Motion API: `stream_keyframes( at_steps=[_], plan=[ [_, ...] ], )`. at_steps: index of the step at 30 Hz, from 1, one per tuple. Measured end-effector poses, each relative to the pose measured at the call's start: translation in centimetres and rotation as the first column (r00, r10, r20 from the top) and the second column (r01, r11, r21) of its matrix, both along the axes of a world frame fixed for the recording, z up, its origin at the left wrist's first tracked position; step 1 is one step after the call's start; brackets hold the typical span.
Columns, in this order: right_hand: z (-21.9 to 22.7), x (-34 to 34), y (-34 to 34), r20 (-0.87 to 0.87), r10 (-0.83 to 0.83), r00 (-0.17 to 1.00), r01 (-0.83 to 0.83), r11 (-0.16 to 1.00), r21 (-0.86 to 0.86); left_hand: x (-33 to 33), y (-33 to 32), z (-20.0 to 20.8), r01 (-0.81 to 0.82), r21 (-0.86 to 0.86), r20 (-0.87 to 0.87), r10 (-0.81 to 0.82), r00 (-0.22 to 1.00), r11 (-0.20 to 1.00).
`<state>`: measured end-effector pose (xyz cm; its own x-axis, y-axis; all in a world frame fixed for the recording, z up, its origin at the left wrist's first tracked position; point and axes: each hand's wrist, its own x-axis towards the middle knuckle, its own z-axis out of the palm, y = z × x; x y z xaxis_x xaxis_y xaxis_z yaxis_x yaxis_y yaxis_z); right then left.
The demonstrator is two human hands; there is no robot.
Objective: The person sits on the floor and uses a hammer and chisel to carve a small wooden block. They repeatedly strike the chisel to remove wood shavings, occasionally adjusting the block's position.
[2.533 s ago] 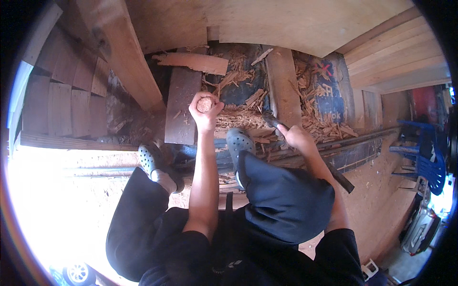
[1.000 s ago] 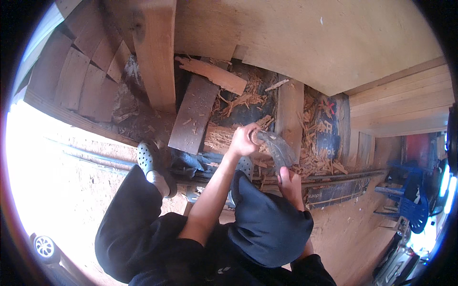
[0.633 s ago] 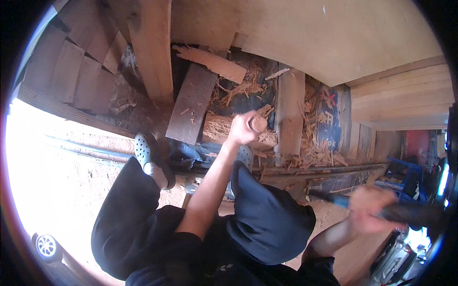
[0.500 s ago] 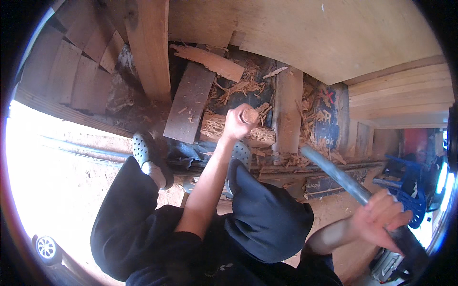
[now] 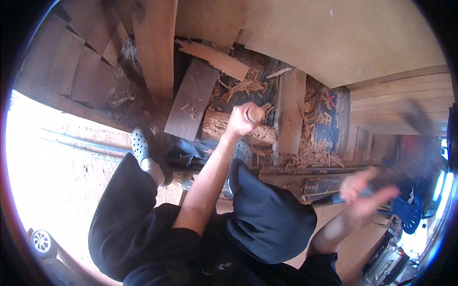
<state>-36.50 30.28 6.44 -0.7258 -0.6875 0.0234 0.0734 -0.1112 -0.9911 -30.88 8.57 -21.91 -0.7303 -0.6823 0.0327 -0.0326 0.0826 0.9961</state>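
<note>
My left hand (image 5: 241,120) is wrapped round an upright wooden handle, whose pale round end (image 5: 255,113) shows at the top of the fist. Whatever lies below that handle is hidden by the hand. Under and behind the fist lies a rough, gouged wooden block (image 5: 217,125). At the right, my right hand (image 5: 365,190) grips a blue-grey bar (image 5: 338,197); hand and bar are blurred by motion. The bar's dark far part smears off to the upper right, so its shape cannot be made out.
A dark plank (image 5: 192,102), another board (image 5: 290,112) and many wood chips (image 5: 248,83) lie around the block. A post (image 5: 155,47) rises at the left; a large plywood panel (image 5: 329,38) stands beyond. My clog-shod feet flank the block. A blue plastic chair (image 5: 409,212) stands at right.
My right hand has swung the bar round: its blue-grey end, which pointed up and left near the boards, now points lower left beside my knee. My left hand keeps its place on the handle.
</note>
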Motion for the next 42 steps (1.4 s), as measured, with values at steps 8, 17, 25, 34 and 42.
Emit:
stream_keyframes(
  at_steps=[8, 17, 25, 34, 42],
  plan=[
    [-12.0, 0.6, -4.4, -0.274, 0.163, 0.948, -0.189, 0.979, -0.071, 0.3, 0.0, 0.4, 0.017, 0.002, -0.018, -0.017, 1.000, 1.000],
    [-5.6, -0.9, 2.0, 0.120, -0.303, 0.945, 0.213, 0.853, 0.476, -0.1, -0.1, 0.0, -0.001, -0.036, -0.019, 0.000, 1.000, 0.999],
    [-5.8, 0.1, -4.6, -0.349, 0.032, 0.937, -0.196, 0.874, -0.444, -0.1, -0.2, 0.0, -0.002, -0.067, -0.048, -0.001, 0.999, 0.998],
    [-9.4, -0.4, 0.5, -0.201, -0.047, 0.978, 0.176, 0.698, 0.694, 0.1, -0.1, -0.2, -0.007, -0.037, -0.008, 0.006, 1.000, 0.999],
    [-2.5, -0.3, -2.4, -0.349, 0.031, 0.936, -0.182, 0.894, -0.410, -0.3, -0.3, -0.7, -0.016, -0.052, -0.025, 0.014, 1.000, 0.998]
  ],
)
